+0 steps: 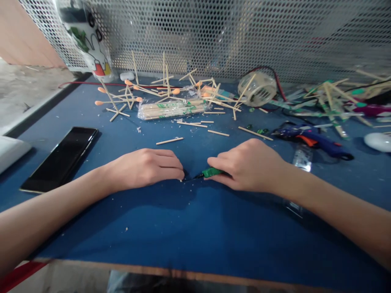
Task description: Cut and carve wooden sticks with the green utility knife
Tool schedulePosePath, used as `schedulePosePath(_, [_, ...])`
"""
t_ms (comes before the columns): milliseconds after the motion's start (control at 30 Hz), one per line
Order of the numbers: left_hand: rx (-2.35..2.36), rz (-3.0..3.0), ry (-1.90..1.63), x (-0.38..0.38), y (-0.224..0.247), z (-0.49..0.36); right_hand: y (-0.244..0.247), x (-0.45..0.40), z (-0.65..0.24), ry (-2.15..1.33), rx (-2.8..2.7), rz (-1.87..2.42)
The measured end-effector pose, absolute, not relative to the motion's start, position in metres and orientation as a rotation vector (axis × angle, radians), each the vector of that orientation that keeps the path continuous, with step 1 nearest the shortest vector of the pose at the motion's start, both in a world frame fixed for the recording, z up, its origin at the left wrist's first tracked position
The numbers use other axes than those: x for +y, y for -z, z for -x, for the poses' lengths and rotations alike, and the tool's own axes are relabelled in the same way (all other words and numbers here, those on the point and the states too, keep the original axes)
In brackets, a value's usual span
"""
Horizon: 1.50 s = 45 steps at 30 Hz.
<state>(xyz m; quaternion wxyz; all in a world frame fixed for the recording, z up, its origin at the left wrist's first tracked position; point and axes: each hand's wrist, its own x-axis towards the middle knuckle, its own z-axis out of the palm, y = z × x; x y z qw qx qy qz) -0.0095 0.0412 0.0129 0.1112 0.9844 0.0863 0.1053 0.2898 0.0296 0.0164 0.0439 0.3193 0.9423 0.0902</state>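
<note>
The blue bench (207, 236) holds both hands low, maybe so they have something firm to press on. The right hand (256, 167) has its fingers closed around a thin green knife (211, 172), gripping near the front, which should help it steer. The dark tip points at the other hand, close to its fingers, so a slip could hurt. The left hand (140, 167) lies palm down, with its fingers looking closed on a small pale bit (181, 180), likely to keep it still. The fingers hide most of it, so its shape is hard to tell. The knife and the bit are in the middle, between the hands.

A grey mesh wall (183, 28) stands at the back and stops things going farther that way. In front of it, at the left, is a tall cup (91, 47). A black phone (61, 158) lies beside the left arm, where an elbow could bump it. A blue glue gun (319, 141) lies past the right arm and could get in its way. A shiny packet (302, 158) is partly under that arm. Behind the hands sits a clear pack of sticks (174, 109), with joined sticks around it that might tip if knocked. A short loose stick (170, 141) lies nearer the hands.
</note>
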Motion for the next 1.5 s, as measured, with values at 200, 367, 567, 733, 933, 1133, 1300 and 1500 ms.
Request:
schedulePosePath(200, [0.231, -2.889, -0.345, 0.043, -0.010, 0.012, -0.004, 0.040, -0.298, -0.361, 3.104, -0.903])
schedulePosePath(367, [0.261, -2.854, -0.366, 0.044, -0.009, 0.011, -0.004, 0.035, -0.294, -0.516, 3.107, -0.861])
schedulePosePath(567, [0.305, -2.837, -0.312, 0.042, -0.012, 0.007, -0.003, 0.034, -0.294, -0.543, 3.088, -0.862])
schedulePosePath(733, [0.333, -2.791, -0.292, 0.042, -0.013, 0.008, -0.001, 0.032, -0.293, -0.539, 3.079, -0.888])
schedulePosePath(933, [0.417, -2.603, -0.351, 0.044, -0.010, 0.008, -0.009, 0.025, -0.287, -0.343, 2.992, -1.140])
schedulePosePath(1133, [0.527, -2.468, -0.418, 0.049, -0.007, 0.004, -0.013, 0.023, -0.273, -0.216, 2.896, -1.298])
schedulePosePath(1300, [0.525, -2.457, -0.429, 0.050, -0.007, 0.004, -0.016, 0.024, -0.266, -0.119, 2.757, -1.327])
schedulePosePath(1500, [0.509, -2.467, -0.422, 0.050, -0.007, 0.005, -0.022, 0.025, -0.263, -0.056, 2.664, -1.306])
